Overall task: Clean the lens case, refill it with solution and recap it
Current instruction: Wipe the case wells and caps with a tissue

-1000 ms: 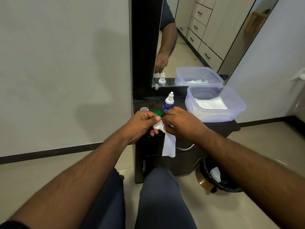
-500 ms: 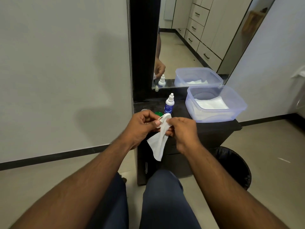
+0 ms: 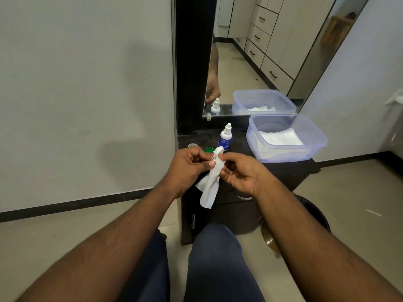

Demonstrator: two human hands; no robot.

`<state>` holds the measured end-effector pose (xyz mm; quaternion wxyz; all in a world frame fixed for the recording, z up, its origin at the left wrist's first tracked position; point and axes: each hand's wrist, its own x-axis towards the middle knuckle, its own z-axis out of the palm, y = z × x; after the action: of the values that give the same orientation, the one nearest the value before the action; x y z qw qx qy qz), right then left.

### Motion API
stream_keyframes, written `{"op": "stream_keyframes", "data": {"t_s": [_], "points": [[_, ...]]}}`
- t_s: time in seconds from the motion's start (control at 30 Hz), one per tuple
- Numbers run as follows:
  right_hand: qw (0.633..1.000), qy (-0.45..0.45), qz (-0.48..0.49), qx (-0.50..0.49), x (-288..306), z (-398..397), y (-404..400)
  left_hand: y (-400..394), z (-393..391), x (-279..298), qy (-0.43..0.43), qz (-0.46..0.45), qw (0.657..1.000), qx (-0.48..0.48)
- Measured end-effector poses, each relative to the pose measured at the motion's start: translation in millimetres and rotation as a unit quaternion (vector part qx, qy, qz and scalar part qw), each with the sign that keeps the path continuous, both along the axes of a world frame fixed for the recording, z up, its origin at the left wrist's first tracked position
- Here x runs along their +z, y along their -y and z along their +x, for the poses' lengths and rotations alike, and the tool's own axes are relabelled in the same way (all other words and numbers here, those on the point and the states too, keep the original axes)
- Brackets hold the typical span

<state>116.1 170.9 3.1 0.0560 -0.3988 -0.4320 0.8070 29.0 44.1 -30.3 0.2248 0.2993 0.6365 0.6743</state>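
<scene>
My left hand [image 3: 189,165] grips the white lens case, which is wrapped in a white tissue [image 3: 210,182]; only the tissue-covered top shows above my fingers. My right hand [image 3: 237,172] pinches the tissue against the case from the right, and the rest of the tissue hangs down between my hands. Behind my hands, on the black cabinet top [image 3: 239,147], stand the white solution bottle [image 3: 225,138] with a blue label, a green cap [image 3: 209,150] and a clear cap [image 3: 193,145].
A clear plastic tub [image 3: 287,138] with white tissues sits on the right of the cabinet. A mirror [image 3: 250,62] stands behind. A black bin [image 3: 314,214] is on the floor to the right. My knees are below.
The tissue has been drawn over the case and now hangs lower and more twisted. My right hand has turned palm-up while both hands stay together in front of the cabinet.
</scene>
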Motion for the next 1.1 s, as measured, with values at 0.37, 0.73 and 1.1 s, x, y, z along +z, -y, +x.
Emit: {"op": "stream_keyframes", "data": {"t_s": [0.37, 0.73, 1.1], "points": [[0.996, -0.033, -0.082, 0.016, 2, 7, 6, -2, -4, 2, 0.055, -0.011, 0.998, 0.028], [0.96, -0.226, 0.053, -0.155, 7, 27, -17, -2, -4, 7, 0.177, 0.031, 0.983, 0.033], [0.978, -0.131, 0.151, -0.053, -7, 9, 5, 1, 6, 10, 0.042, -0.028, 0.998, 0.047]]}}
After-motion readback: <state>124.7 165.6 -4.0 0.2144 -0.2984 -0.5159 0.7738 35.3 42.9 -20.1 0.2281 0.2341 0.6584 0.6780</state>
